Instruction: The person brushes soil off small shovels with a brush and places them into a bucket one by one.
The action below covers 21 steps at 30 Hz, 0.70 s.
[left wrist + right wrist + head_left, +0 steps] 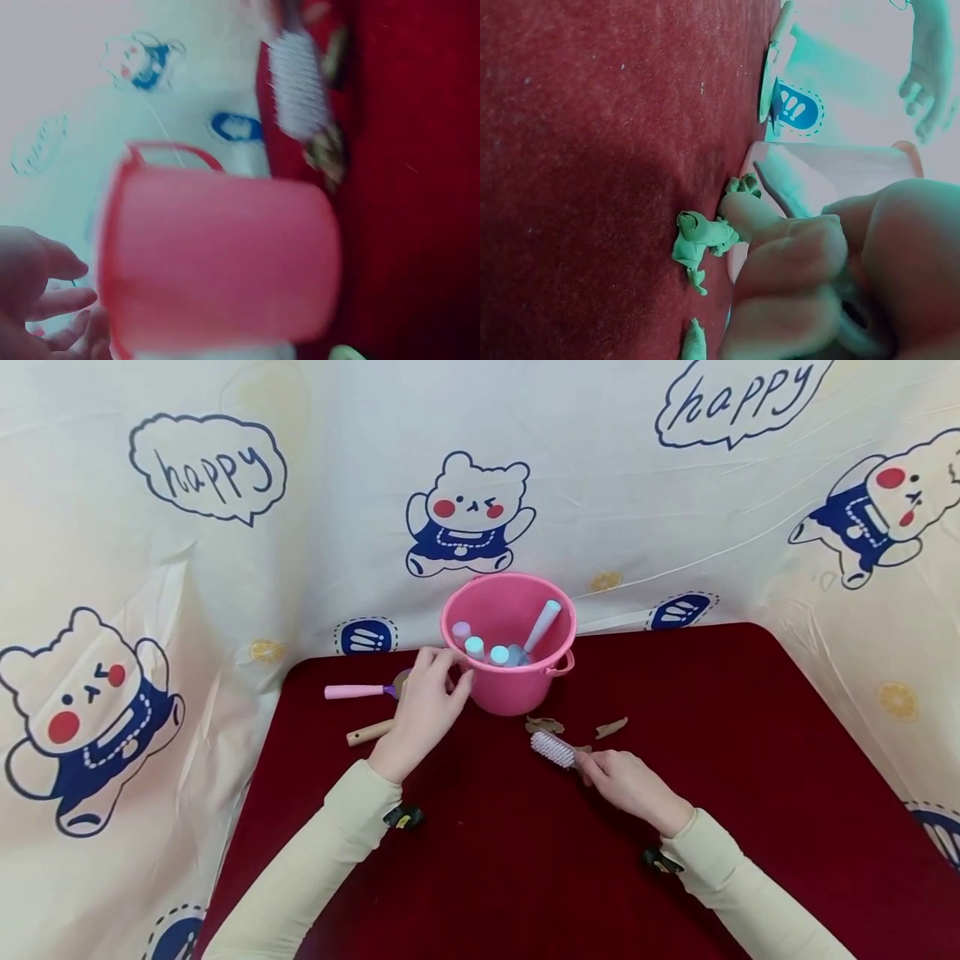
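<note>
My right hand (636, 785) grips the handle of a brush (553, 750), its pale bristles facing up and left in the head view. Curled brown dried leaf-like pieces (545, 725) lie right by the brush head. A pink bucket (512, 692) stands upright behind them. Several tools with pastel handles (542, 627) poke up inside it. My left hand (429, 706) hovers at the bucket's left rim, fingers loosely bent with nothing between them. In the left wrist view its fingertips (71, 300) are close by the rim.
Left of the bucket lie a tool with a pink handle (354, 692) and one with a wooden handle (369, 732), their heads partly behind my left hand. Another brown piece (612, 727) lies to the right. A printed cloth (360, 527) hangs behind the dark red table (495, 877).
</note>
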{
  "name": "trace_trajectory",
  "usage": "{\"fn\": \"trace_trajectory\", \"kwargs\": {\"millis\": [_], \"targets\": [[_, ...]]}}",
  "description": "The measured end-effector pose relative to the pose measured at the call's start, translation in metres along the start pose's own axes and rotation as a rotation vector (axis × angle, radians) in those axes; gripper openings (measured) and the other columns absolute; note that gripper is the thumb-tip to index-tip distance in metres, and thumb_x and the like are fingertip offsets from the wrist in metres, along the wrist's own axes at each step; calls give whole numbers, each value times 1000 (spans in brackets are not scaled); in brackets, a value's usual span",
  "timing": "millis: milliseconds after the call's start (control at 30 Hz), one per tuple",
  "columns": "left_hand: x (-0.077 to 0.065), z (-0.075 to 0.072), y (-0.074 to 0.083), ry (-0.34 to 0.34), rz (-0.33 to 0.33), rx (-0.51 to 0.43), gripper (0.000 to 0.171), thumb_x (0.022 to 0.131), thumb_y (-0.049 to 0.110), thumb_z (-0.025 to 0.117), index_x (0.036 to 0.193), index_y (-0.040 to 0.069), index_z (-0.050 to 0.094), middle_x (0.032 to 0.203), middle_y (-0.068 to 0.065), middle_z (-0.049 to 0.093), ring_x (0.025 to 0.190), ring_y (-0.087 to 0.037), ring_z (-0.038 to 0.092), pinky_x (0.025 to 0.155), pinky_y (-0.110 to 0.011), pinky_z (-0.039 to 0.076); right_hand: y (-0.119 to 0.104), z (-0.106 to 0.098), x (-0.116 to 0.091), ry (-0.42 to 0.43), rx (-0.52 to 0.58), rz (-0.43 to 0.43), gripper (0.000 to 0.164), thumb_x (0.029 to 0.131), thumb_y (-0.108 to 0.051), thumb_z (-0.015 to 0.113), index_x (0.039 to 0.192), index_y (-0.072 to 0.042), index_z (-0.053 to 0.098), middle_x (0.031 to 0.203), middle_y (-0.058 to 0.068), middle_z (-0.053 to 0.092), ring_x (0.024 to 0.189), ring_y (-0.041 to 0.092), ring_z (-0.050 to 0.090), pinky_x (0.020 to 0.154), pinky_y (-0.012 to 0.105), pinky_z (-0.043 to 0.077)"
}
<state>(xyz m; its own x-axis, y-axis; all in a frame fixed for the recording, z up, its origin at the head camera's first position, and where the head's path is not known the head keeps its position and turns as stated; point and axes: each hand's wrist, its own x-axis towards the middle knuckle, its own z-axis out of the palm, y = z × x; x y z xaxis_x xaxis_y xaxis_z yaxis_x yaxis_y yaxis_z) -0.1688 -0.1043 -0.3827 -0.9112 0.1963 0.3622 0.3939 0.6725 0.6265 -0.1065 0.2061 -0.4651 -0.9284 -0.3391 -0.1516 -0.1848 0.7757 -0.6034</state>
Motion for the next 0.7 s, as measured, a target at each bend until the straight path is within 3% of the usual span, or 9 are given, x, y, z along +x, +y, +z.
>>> {"fn": "trace_trajectory", "kwargs": {"millis": [233, 500, 700], "targets": [[-18, -11, -53, -86, -111, 70, 22, 101, 19, 66, 114, 1, 69, 113, -18, 64, 101, -35, 64, 89, -48, 55, -3, 3, 3, 11, 7, 9, 46, 113, -36, 43, 79, -14, 65, 59, -5, 43, 53, 12, 39, 56, 31, 39], [-32, -20, -113, -130, -177, 212, 18, 95, 10, 70, 107, -2, 70, 102, -20, 69, 91, -35, 62, 78, -54, 51, -5, 0, 3, 4, 5, 15, 44, 112, -33, 46, 78, -14, 65, 58, -6, 43, 52, 12, 39, 56, 31, 39], [-43, -24, -140, -190, -257, 280, 23, 96, 15, 73, 111, -1, 69, 106, -22, 67, 99, -41, 63, 80, -62, 49, -4, 1, 1, -2, -3, 20, 42, 112, -32, 47, 79, -14, 66, 59, -6, 45, 53, 12, 41, 59, 32, 42]]}}
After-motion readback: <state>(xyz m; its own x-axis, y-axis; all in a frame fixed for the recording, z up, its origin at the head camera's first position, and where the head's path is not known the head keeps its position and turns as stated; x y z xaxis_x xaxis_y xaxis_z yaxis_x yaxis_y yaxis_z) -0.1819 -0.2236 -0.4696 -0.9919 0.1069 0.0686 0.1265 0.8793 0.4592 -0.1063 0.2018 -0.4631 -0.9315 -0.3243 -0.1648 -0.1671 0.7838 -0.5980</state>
